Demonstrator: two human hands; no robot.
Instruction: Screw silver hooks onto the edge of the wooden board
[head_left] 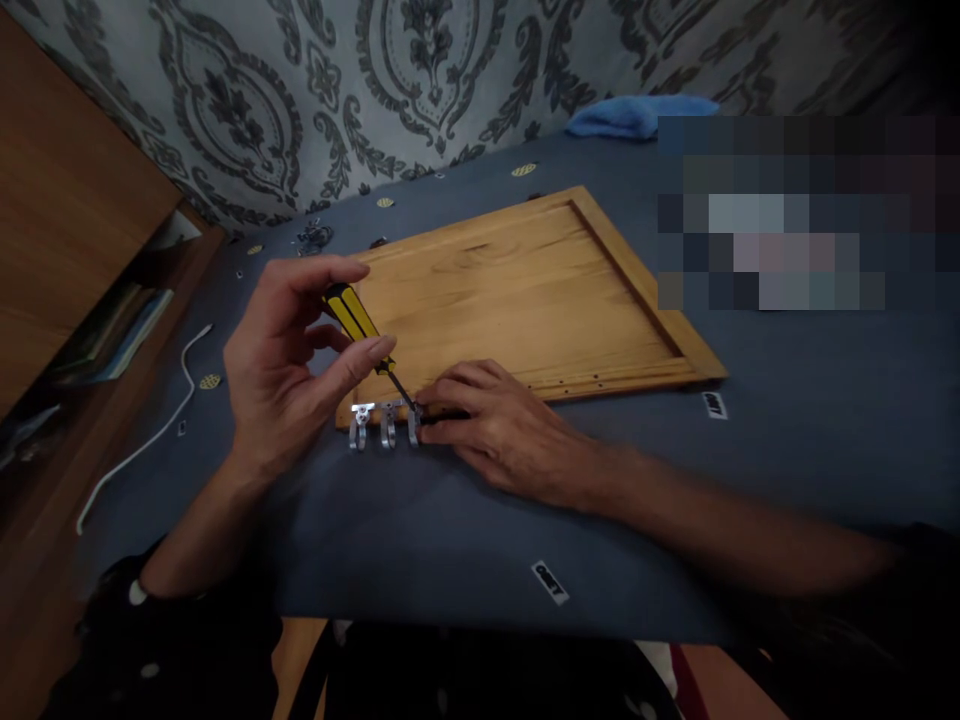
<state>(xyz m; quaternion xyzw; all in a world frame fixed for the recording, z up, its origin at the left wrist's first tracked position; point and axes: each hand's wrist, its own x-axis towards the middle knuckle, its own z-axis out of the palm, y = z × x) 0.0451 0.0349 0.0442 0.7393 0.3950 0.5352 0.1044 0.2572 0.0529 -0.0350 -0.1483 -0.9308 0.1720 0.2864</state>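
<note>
Closest of all, a dark sleeve [172, 640] with white dots is covering the arm below the grip, and a printed label [549, 582] is showing on the grey table [420, 545] just this side of the hands. Now the hooks [360, 428]: three of them, shiny metal, are sitting in a row along the panel's near edge, low and to the right of the left hand's palm.

And here is the grip itself! The left hand [281, 365] is holding a yellow and black screwdriver [351, 312], the thumb pressing along the handle, the index finger reaching over its butt end. The tool is leaning, its shaft slanting down to the rightmost hook, the tip meeting it or nearly so. The right hand [502, 425] is lying low beside that same hook, fingers bunching against it; whether they are pinching it, I can't tell.

Left of the grip, a white cable [154, 440] is curving across the table. Just beyond the hands, the wooden panel [517, 285] is lying flat, small holes dotting its near edge. Past the left hand, a small dark heap [313, 237] is resting. Farther off, a blue cloth [634, 117] is lying crumpled before a patterned curtain [300, 100].
</note>
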